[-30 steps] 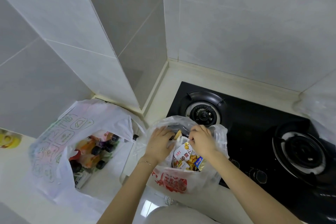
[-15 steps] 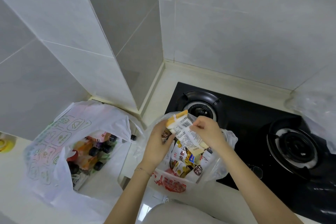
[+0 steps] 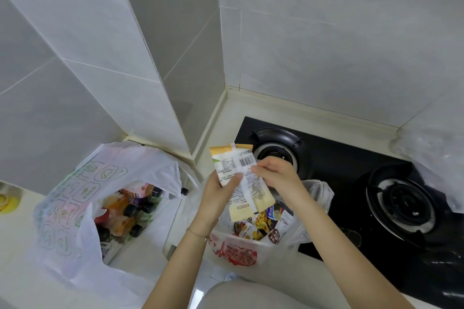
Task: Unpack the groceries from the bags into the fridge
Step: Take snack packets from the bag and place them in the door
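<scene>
— How do the hands stand?

— Both are closed on the packets [image 3: 247, 189]. The left hand [image 3: 213, 199] grips their left edge, thumb laid on the printed face and fingers curled behind. The right hand [image 3: 277, 174] pinches the right edge just below the barcode, fingertips pressed together on the wrapper.

— One packet or more?

— At least two, stacked flat. A second orange-topped edge peeks out behind the first. The exact count I cannot tell.

— How do they look?

— Pale yellow and white, with an orange band at the top. The back side faces up: small print, a barcode, a centre seam. They tilt, top end toward the wall.

— Where are they?

— Held in the air above the open snack bag [image 3: 236, 254], a clear bag with red print that holds more small wrappers. It sits on the counter [image 3: 251, 108] at the hob's [image 3: 334, 165] left edge.

— Anything else?

— A white bag [image 3: 60, 208] to the left, open, with dark-capped bottles [image 3: 130, 211] inside.
</scene>
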The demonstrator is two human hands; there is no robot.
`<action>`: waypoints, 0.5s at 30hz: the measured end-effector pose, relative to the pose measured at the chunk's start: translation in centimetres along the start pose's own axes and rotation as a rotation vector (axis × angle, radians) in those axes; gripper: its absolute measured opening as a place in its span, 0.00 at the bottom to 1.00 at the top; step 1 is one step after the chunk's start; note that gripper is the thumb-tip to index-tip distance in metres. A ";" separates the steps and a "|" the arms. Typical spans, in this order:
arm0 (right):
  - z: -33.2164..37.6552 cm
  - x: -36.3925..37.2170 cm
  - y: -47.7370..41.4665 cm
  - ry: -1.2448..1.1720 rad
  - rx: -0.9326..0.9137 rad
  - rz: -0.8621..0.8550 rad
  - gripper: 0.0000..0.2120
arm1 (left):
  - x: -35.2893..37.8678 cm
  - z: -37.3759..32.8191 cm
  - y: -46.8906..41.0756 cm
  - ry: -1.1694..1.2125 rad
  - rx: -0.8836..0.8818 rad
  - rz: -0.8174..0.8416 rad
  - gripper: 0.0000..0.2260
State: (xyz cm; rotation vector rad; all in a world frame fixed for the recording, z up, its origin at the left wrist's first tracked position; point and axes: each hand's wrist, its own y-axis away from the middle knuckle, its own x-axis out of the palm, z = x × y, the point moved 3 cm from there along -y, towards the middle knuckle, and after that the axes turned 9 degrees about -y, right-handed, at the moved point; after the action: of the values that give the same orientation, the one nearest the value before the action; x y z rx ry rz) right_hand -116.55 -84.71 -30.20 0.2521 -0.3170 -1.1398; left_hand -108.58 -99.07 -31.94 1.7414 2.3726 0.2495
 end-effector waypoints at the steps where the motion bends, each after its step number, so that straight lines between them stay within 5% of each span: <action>1: -0.2 0.2 -0.1 0.008 -0.014 0.010 0.04 | -0.2 0.0 0.1 -0.012 0.011 -0.021 0.08; 6: -2.7 -0.6 -0.9 0.424 -0.087 -0.027 0.06 | -3.3 1.1 -0.3 -0.176 0.031 -0.182 0.11; 15: -10.1 1.1 -2.3 1.120 -0.012 0.343 0.29 | -7.0 2.1 -0.2 -0.405 0.009 -0.176 0.11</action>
State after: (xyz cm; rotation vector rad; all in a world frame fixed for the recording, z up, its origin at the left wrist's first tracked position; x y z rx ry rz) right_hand -114.29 -86.32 -40.21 0.7432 0.6198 -0.5292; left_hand -106.22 -105.74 -33.70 1.4112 2.2064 -0.1290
